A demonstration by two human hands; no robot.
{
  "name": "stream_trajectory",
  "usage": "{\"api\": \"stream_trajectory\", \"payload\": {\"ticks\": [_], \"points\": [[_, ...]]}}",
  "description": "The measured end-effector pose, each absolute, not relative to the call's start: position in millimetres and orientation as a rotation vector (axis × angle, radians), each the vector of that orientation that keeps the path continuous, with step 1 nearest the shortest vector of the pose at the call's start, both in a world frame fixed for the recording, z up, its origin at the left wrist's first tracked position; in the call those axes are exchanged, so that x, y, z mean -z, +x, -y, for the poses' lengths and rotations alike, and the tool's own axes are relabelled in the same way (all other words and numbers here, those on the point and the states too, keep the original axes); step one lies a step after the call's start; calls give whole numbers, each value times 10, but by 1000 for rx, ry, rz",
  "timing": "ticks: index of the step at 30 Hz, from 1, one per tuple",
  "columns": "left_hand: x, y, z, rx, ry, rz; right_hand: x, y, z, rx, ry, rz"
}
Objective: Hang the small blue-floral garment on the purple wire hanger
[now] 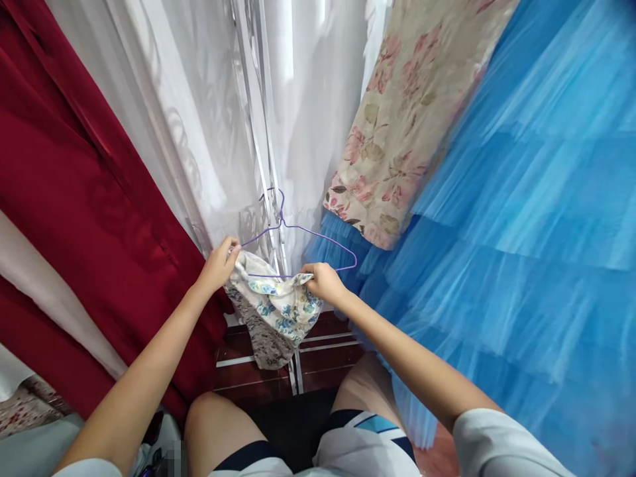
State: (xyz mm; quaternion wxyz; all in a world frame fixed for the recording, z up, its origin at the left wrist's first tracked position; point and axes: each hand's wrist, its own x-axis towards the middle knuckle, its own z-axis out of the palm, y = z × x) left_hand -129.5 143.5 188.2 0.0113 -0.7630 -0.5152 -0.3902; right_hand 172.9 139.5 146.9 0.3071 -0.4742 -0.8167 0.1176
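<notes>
A small white garment point(283, 301) with blue and green floral print hangs between my two hands; a greyer patterned part shows below on its left. My left hand point(222, 264) pinches its upper left corner, where one end of a purple hanger point(322, 235) goes behind the cloth. My right hand point(325, 281) is closed on its upper right edge. The hanger's right end sticks out bare above that hand. Its hook lies against the metal poles; I cannot tell whether it hangs on them. Folds hide the garment's exact kind.
White metal poles point(258, 119) stand ahead before sheer white curtains point(313, 99). Dark red drapes point(99, 199) hang at the left. On the right are a floral cloth point(392, 146) and a tiered blue tulle skirt point(536, 252). Dark red floor tiles point(248, 381) show below.
</notes>
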Motion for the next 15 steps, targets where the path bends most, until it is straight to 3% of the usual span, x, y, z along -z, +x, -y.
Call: {"api": "stream_trajectory", "payload": {"ticks": [10, 15], "points": [[-1915, -1027, -1275, 1019, -2280, 1468, -1487, 2476, -1423, -150, -1240, 1670], [-1938, -1176, -1294, 1114, -2243, 1551, -1898, 2748, -1637, -342, -1230, 1843]]}}
